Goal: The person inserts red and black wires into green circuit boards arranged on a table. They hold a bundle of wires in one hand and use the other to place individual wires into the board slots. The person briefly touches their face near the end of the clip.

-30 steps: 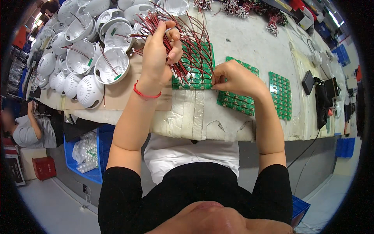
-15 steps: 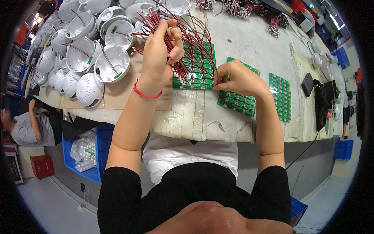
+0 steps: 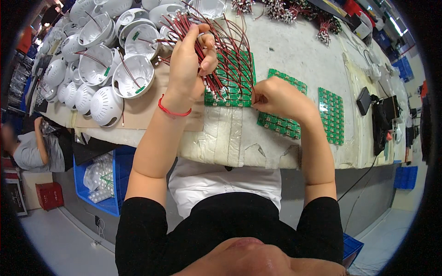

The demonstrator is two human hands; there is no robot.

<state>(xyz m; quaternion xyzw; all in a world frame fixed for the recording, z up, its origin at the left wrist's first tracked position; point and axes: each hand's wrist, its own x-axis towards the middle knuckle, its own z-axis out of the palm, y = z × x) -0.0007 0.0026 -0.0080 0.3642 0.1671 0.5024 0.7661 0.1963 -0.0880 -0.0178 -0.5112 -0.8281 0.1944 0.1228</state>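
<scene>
My left hand (image 3: 193,60) is closed round a thick bundle of dark red and black wires (image 3: 225,43) with small white connectors. The wires fan out over a green circuit board panel (image 3: 235,76) lying on the table. At that panel's near right corner, my right hand (image 3: 276,97) pinches with thumb and forefinger; a wire from the bundle runs to these fingertips, its end hidden by them. A second green panel (image 3: 280,125) lies partly under my right hand. Farther right rests a third green panel (image 3: 331,115).
White perforated dome housings (image 3: 133,76) crowd the table's left side, some with a wire and small green board inside. More wire bundles (image 3: 324,30) lie at the far edge. A black box-shaped object (image 3: 363,100) sits at right. A blue bin (image 3: 115,179) stands below the table, left.
My right hand has shifted very slightly at the panel's corner, its fingers curling in more. The left hand stays in place with the bundle.
</scene>
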